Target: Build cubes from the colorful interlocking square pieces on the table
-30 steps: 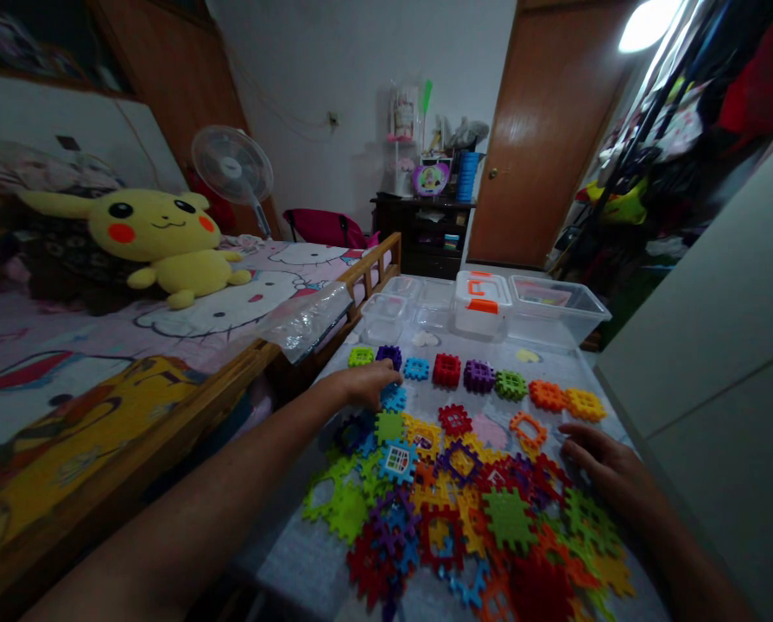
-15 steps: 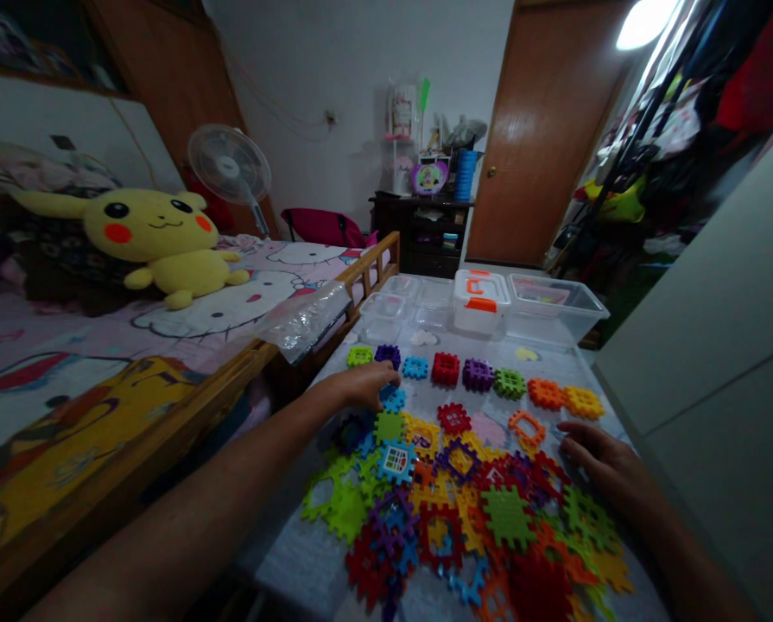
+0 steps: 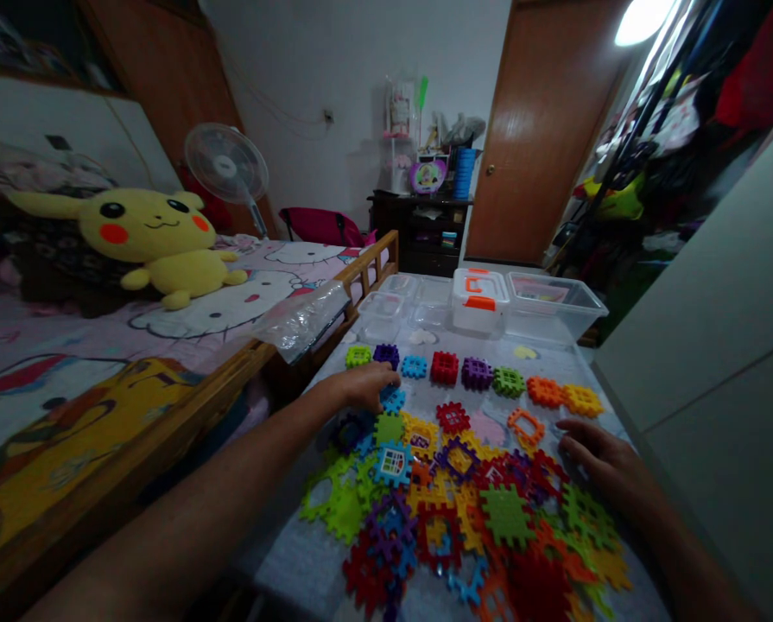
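Blue, rigid-looking plastic forms the toothed tile (image 3: 395,402) at the fingertips of the left hand (image 3: 368,386), near the centre of the frame, on the cloth-covered worktop (image 3: 282,553). It lies between the row of single-colour stacks (image 3: 477,373) above and the loose pile of tiles (image 3: 436,495) below. Expect a light, stiff part with smooth faces that may slip under a flat fingertip; breakage under normal finger pressure is unlikely. Take hold at two opposite toothed edges, where the notches should give purchase. Left grip: the fingers curl down and appear to touch the toothed tile; whether they close on it cannot be determined, since the hand hides the contact. Right grip: the right hand (image 3: 597,449) is relaxed, fingers spread loosely, holding nothing visible, near the orange frame tile (image 3: 514,422) at centre right. Relative to the earlier frames, the scene shifts slightly leftward in view; both hands and the toothed tile keep the same positions among the parts, and no tile shows clear displacement.
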The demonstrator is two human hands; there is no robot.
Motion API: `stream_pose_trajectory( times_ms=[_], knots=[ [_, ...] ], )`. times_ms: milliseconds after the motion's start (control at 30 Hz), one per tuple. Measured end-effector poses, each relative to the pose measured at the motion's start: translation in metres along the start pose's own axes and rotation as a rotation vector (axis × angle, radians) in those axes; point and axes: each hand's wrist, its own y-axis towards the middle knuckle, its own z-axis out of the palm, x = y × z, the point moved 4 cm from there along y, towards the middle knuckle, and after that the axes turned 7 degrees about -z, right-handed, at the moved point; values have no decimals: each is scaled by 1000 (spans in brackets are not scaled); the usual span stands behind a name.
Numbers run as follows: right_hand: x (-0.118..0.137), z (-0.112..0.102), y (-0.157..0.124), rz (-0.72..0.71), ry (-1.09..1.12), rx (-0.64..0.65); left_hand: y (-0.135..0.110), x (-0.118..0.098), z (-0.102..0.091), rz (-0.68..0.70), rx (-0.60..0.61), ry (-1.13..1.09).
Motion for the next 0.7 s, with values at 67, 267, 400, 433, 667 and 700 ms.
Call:
stream_pose_trajectory(
  times_ms=[67, 267, 400, 433, 667, 700],
  knots=[
    [-1, 0, 0, -5, 1, 1, 0, 1, 0, -8, -5, 7],
    [-5, 0, 1, -3, 3, 1, 3, 2, 4, -3, 5, 17],
    [-6, 0, 1, 5, 2, 5, 5, 4, 5, 4, -19, -16],
    [-6, 0, 1, 6, 3, 4, 4, 5, 5, -1, -27, -24],
    [-8, 1, 2, 0, 21, 2, -3, -1, -16, 27, -223, -71],
    [-8, 1, 1, 3, 25, 0, -3, -3, -22, 28, -268, -66]
  ],
)
